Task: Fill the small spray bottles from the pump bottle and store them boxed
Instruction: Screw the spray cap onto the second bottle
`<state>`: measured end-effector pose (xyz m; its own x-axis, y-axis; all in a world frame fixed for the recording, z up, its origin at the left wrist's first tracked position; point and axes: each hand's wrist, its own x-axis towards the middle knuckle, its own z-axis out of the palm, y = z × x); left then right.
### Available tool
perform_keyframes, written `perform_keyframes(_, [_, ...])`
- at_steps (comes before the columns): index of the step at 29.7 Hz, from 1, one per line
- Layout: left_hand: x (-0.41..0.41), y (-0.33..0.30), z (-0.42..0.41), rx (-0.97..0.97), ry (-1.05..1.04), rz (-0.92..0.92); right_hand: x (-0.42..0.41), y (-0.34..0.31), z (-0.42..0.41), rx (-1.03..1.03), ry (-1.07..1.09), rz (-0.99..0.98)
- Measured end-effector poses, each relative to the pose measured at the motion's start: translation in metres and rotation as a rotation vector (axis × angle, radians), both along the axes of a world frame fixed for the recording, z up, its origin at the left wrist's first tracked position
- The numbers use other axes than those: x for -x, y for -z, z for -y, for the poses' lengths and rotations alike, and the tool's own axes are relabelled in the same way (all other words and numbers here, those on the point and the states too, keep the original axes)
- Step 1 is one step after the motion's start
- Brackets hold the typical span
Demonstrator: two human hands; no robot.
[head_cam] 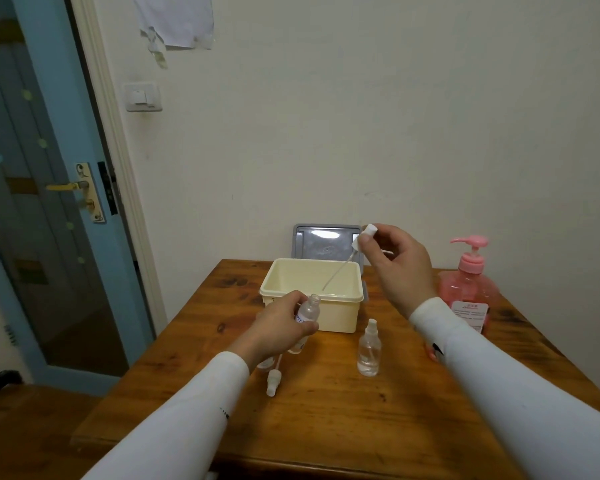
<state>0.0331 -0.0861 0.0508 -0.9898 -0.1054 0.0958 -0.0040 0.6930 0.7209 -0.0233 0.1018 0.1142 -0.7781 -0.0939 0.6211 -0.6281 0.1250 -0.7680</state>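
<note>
Spray head off, bottle open for filling

Our left hand (280, 323) has its grip wrapped round an open bottle (309, 310), tilted slightly, neck clear above the fingers, likely so liquid can go in. Just below that grip a loose spray head (273, 382) lies on the surface (326, 427), beside another bottle mostly hidden under the hand. Behind the grip sits the cream box (312, 294), open, its grey lid (326, 242) propped behind it, ready to take filled bottles. Right of it a capped bottle (369, 351) stands upright. Our right hand (397, 263) pinches a second spray head (363, 237) held high, its dip tube (338, 273) trailing down over the box, we judge to keep drips off the wood. Right of that grip stands the pink pump bottle (470, 292), untouched.
</note>
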Motion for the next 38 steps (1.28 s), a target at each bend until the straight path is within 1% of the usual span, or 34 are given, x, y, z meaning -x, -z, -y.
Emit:
perform_keyframes(11, [0.002,-0.005,-0.006,-0.015,0.034,-0.036,-0.002,0.012,0.007,-0.067,-0.039,0.032])
perform_keyframes(16, [0.003,-0.01,-0.011,-0.015,0.065,-0.047,0.001,0.023,0.007,-0.163,-0.089,0.074])
perform_keyframes(23, [0.007,-0.019,-0.019,-0.014,0.09,-0.075,0.004,0.027,0.004,-0.24,-0.145,0.11])
perform_keyframes(38, [0.012,-0.027,-0.024,-0.001,0.115,-0.082,0.01,0.029,-0.003,-0.282,-0.242,0.134])
